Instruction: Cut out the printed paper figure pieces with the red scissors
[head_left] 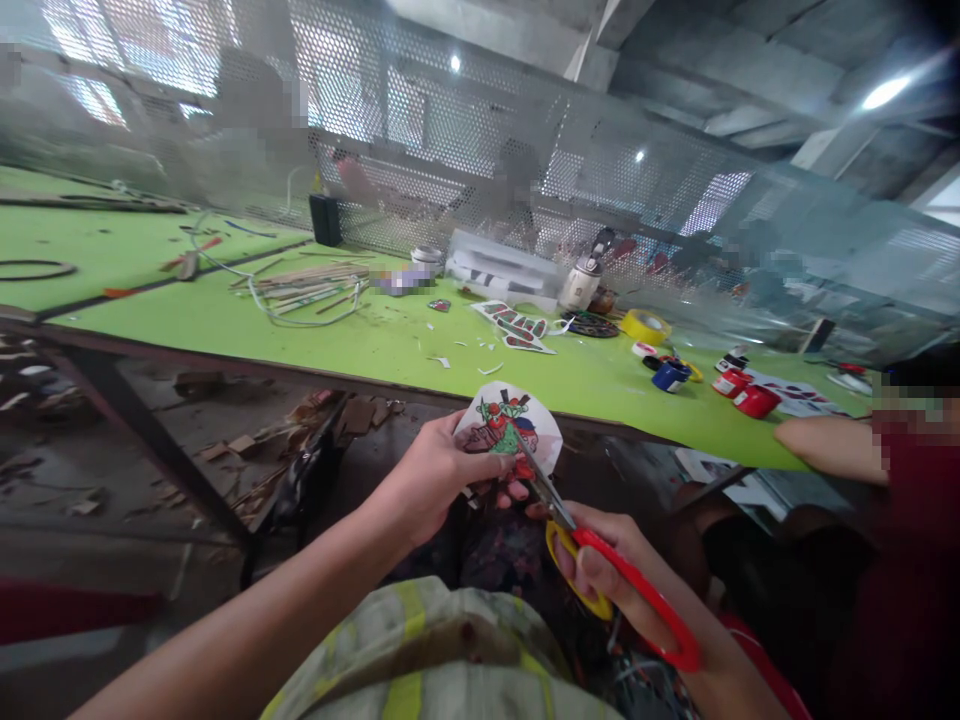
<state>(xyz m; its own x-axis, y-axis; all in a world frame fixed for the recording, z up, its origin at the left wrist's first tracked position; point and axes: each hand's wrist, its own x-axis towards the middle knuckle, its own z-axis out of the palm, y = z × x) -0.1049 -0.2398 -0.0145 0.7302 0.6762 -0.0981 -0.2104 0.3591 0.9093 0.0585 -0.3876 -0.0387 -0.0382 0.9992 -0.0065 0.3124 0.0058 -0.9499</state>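
My left hand (450, 465) pinches a white paper cutout (547, 420) with a coloured drawing in green, red and blue, held just off the table's front edge above my lap. Around the handles of a pair of scissors (630, 580), one loop red and one yellow, my right hand (600, 555) is closed. The blades reach up and left over the paper's lower right part, and their tips lie across the drawing. Whether the blades are cutting into the paper I cannot tell.
On the green table (187, 340) lie thin sticks (315, 288), white paper scraps (442, 361), painted cutouts (517, 325), yellow tape (645, 326), a blue jar (670, 375) and red jars (756, 400). A perforated screen (450, 150) stands behind. At right a co-worker's forearm (832, 445) rests on the table.
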